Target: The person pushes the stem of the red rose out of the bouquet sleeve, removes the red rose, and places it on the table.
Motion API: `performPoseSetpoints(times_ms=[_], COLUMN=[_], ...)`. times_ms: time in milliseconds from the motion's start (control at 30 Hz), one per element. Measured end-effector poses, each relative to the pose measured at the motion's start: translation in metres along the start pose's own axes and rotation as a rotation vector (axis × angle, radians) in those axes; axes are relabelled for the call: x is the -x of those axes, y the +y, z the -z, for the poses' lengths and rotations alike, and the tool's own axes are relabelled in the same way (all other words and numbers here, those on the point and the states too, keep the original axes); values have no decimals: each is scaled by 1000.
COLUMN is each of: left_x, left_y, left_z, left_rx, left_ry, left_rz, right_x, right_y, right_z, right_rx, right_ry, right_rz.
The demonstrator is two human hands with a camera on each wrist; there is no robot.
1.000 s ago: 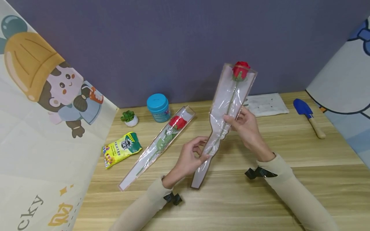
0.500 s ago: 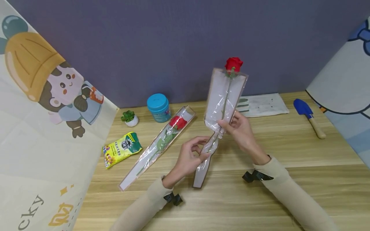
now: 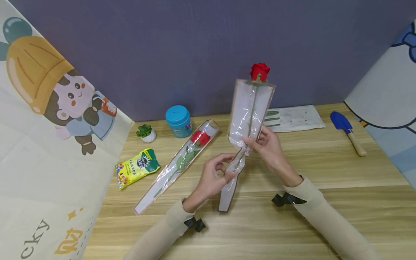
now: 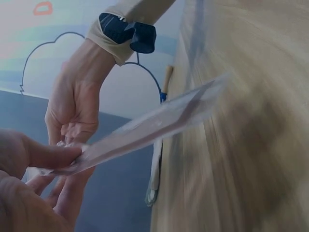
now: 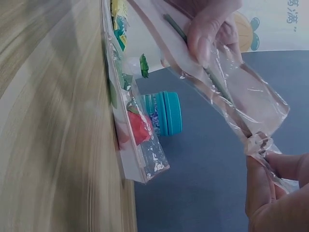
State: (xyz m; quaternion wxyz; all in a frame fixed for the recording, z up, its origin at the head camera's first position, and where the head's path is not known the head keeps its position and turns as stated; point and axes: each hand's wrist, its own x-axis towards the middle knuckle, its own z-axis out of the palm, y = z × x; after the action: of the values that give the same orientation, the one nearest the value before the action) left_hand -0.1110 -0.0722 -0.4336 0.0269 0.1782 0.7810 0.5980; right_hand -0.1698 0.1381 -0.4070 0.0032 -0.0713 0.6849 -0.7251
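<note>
now, the right hand (image 3: 268,146) pinches a clear plastic sleeve (image 3: 241,108) between bent thumb and fingers, the stem (image 3: 253,108) caught inside, while the left hand (image 3: 212,177), nearer and to the left, grips the sleeve's narrow part the same way. the red rose (image 3: 259,72) is held up over the table (image 3: 260,231), its bloom out past the sleeve's far mouth, most of its stem within. between the hands the plastic is bunched; pushing at an angle there could, i'd judge, bend the thin stem, and a hard tug might split the film. a slack grip could let the rose slip out and drop. to the left lies a wrapped rose (image 3: 185,160), close enough for the left hand to knock. farther left sit a blue tub (image 3: 177,121), a small plant (image 3: 145,133) and a yellow bag (image 3: 137,168); far right, what looks like a white glove (image 3: 299,118) and a trowel (image 3: 347,133).
</note>
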Motion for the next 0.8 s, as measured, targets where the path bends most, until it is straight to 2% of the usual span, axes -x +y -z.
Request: performPoseSetpoints(times_ms=[200, 300, 500, 700, 800], left_x=[0, 1, 5, 4, 2], left_y=[1, 0, -1, 2, 4], left_z=[-3, -6, -11, -7, -3], left_rx=[-19, -14, 20, 7, 38], left_ry=[-81, -118, -213, -194, -180], left_rz=[23, 38, 121, 148, 143], right_x=[0, 0, -2, -3, -4], right_y=[-5, -8, -16, -17, -15], right_z=[6, 10, 19, 20, 19], right_rx=[66, 61, 16, -20, -21], right_ry=[10, 34, 97, 91, 84], right_rz=[11, 15, 25, 21, 15])
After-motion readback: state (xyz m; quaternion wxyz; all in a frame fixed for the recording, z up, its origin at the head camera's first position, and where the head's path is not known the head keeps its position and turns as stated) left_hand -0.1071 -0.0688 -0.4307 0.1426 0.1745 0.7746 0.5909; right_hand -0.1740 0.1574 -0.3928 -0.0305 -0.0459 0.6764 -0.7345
